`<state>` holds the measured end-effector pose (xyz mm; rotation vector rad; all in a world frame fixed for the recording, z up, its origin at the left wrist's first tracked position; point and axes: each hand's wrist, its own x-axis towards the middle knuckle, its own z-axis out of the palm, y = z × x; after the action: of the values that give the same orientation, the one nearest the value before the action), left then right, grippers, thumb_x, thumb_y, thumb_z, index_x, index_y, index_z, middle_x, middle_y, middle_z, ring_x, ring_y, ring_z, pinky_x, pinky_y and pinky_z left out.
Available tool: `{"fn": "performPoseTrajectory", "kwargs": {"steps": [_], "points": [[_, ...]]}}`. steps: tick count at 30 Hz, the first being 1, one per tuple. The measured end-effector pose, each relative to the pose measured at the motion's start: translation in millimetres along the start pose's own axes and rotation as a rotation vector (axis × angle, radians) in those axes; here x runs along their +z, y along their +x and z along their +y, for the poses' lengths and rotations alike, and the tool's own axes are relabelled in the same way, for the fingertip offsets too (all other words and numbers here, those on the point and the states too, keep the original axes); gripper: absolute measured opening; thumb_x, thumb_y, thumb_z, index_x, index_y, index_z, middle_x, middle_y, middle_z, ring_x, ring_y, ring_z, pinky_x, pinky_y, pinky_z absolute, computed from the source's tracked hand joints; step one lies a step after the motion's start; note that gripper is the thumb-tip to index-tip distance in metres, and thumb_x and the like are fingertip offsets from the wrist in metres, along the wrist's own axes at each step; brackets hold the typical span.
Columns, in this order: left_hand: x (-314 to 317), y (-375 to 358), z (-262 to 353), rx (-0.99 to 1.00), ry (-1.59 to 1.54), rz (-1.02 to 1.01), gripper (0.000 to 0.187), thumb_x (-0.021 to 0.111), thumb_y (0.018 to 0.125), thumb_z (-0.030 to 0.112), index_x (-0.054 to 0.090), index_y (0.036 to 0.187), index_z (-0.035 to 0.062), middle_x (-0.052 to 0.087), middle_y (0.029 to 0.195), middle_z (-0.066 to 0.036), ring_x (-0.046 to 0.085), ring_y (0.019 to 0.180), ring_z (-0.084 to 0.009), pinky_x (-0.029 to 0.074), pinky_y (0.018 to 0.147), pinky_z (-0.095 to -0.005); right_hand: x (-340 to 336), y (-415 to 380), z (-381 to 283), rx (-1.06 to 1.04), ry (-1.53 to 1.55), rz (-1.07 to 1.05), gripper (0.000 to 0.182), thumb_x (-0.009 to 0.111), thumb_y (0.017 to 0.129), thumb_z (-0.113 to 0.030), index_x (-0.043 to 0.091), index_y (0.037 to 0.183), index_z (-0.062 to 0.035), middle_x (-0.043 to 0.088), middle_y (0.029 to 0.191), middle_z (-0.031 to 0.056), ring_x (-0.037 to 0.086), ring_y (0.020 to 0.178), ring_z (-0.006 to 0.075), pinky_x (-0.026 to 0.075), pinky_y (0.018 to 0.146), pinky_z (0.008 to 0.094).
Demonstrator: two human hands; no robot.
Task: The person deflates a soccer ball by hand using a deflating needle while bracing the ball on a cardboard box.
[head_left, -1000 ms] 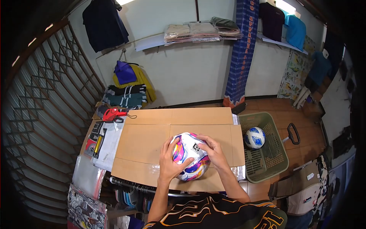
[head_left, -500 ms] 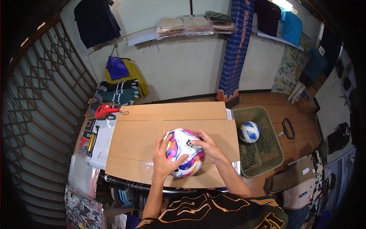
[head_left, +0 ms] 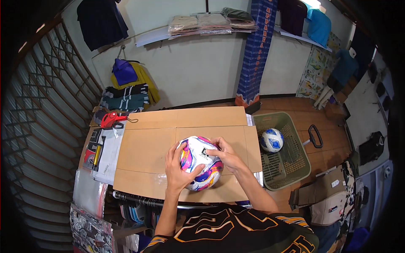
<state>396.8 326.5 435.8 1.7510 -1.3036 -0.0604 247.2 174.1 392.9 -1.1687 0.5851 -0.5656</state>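
A white ball with pink, blue and yellow swirls rests over the cardboard-covered table, near its front edge. My left hand is wrapped round the ball's left side, thumb across its lower front. Against the upper right of the ball lies my right hand, its thumb beside a small black mark and its fingers curled over the far side. Both hands hold the ball between them.
Right of the table stands a green crate with a blue-and-white ball in it. At the table's left lie a red tool and a yellow pump. Clothes are at the lower right.
The whole view has shifted slightly, so the table and crate appear a little higher and further left. My hands keep hold of the ball, with only small changes in the fingers.
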Motion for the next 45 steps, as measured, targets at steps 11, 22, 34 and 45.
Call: {"fn": "performPoseTrajectory", "kwargs": {"steps": [11,22,34,45], "points": [[1.4,7.2,-13.7,-0.011,-0.044,0.011,0.078,0.088,0.069,0.035,0.060,0.135,0.0041,0.055,0.138,-0.027,0.053,0.130,-0.0433,0.043,0.109,-0.0493,3.8,0.7,16.2,-0.105,-0.080,0.086,0.062,0.078,0.091,-0.038,0.048,0.131,-0.0015,0.053,0.132,0.0165,0.050,0.127,0.0242,0.041,0.109,0.0355],[-11.9,8.0,-77.3,-0.442,-0.532,-0.021,0.070,0.065,0.097,0.043,0.050,0.141,-0.0090,0.058,0.135,-0.026,0.055,0.128,-0.0289,0.043,0.108,-0.0378,35.7,-18.7,34.7,-0.207,-0.202,0.120,0.093,0.074,0.091,-0.044,0.027,0.156,0.0022,0.046,0.149,0.0236,0.046,0.138,0.0302,0.034,0.116,0.0403],[22.2,3.9,-93.7,-0.361,-0.805,-0.341,0.092,0.067,0.093,0.051,0.031,0.150,-0.0108,0.046,0.147,-0.025,0.049,0.133,-0.0291,0.040,0.112,-0.0395,18.4,-47.1,2.1,-0.167,-0.481,0.279,0.131,0.093,0.068,-0.044,0.012,0.154,0.0149,0.039,0.148,0.0335,0.045,0.137,0.0361,0.037,0.116,0.0416],[6.5,4.2,-53.1,0.010,-0.359,-0.327,0.139,0.099,0.048,0.054,0.029,0.151,-0.0081,0.041,0.146,-0.029,0.042,0.139,-0.0404,0.036,0.116,-0.0479,20.1,-67.3,4.9,-0.237,-0.545,0.294,0.139,0.101,0.052,-0.043,0.021,0.153,0.0092,0.039,0.147,0.0298,0.044,0.137,0.0373,0.037,0.116,0.0446]]}}
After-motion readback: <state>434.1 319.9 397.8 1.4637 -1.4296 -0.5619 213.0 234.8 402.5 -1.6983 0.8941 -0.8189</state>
